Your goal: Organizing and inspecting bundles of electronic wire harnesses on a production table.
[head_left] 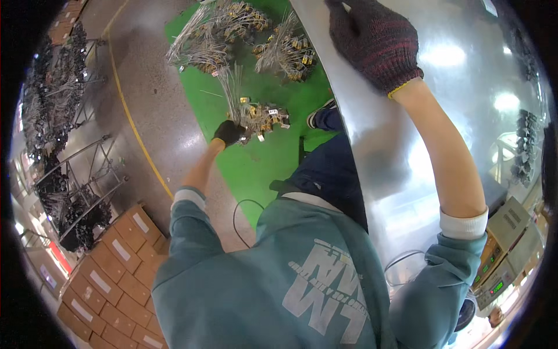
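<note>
One bundle of pale wires with yellow and dark connectors (264,119) lies on the green floor surface (279,154), left of the worker's legs, its thin strands running away toward the top. At its near left edge is the left hand (229,134) in a dark glove, fingers toward the connectors and partly hidden, so how far they are curled, and whether they grip the bundle, I cannot tell. More bundles of the same kind (221,32) are heaped just beyond it, with a separate one (288,52) to their right. On the right stands a shiny metal table (378,168); over its far part is the right hand (378,43), in a dark red-flecked glove, back upward and fingers bent; whether it has hold of anything, or touches the metal, I cannot tell. A shoe (322,113) shows beside the table's edge. Farther left, a yellow line (131,110) crosses the grey floor (154,75), past which stand racks hung with dark cables (55,104) and, nearer, stacked cardboard boxes (113,279). Boxy instruments with lit displays (497,262) sit at lower right.
</note>
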{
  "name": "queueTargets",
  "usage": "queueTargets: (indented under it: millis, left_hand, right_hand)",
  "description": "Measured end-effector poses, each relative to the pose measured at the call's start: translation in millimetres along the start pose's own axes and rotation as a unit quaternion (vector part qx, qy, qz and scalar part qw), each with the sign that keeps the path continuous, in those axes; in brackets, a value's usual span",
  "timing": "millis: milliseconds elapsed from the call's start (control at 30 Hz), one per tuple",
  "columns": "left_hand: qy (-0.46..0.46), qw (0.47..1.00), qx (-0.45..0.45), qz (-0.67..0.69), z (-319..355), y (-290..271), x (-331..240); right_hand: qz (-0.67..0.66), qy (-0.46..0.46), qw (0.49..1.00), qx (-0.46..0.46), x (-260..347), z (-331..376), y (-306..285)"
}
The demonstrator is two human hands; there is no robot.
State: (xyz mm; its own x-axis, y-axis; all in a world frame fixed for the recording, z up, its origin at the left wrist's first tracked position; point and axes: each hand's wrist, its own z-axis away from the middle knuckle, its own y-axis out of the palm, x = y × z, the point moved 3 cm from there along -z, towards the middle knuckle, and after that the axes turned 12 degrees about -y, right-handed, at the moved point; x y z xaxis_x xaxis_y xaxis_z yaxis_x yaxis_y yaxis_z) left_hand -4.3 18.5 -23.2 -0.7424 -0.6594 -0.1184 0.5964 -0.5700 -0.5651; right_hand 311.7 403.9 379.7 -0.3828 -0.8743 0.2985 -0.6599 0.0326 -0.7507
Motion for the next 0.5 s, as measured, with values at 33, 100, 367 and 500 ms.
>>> queueTargets:
  millis: [33, 100, 367, 500]
  left_hand:
    - [0.007, 0.998, -0.046, -0.052, -11, 15, 15]
    - [0.026, 0.994, -0.092, -0.055, -38, 13, -52]
    - [-0.015, 0.991, -0.046, -0.123, -64, 15, -82]
    - [-0.045, 0.982, 0.023, -0.181, -49, 9, -46]
  right_hand:
    - [-0.138, -0.061, 0.979, -0.137, -1, -1, 4]
    - [-0.212, -0.118, 0.938, -0.247, -13, 11, -3]
    - [0.024, 0.037, 0.999, 0.029, 15, -14, -5]
    - [0.016, 0.035, 0.999, 0.015, 21, -20, 8]
